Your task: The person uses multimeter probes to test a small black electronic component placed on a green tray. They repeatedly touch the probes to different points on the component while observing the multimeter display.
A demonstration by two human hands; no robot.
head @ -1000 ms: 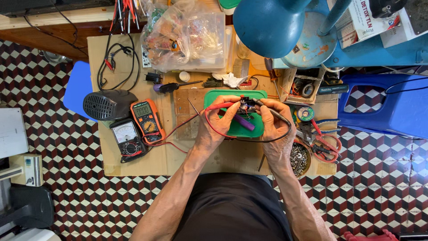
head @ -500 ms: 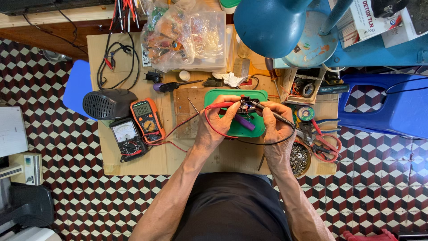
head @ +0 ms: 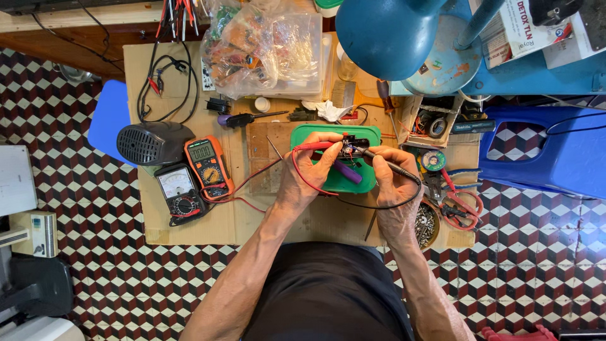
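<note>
Near the middle of the cardboard-covered bench (head: 189, 227), toward its far edge, sits a green tray (head: 366, 136) holding a small dark part (head: 351, 148); the left hand (head: 307, 173) pinches a red test probe (head: 314, 146) in closed fingers, tip at the part; the right hand (head: 392, 177) grips a black test probe (head: 386, 164) likewise, from the other side; 2 meters lie toward the left edge, an orange digital multimeter (head: 207, 166) beside a black dial meter (head: 179, 192); a purple-handled tool (head: 346, 171) rests on the tray between the hands.
</note>
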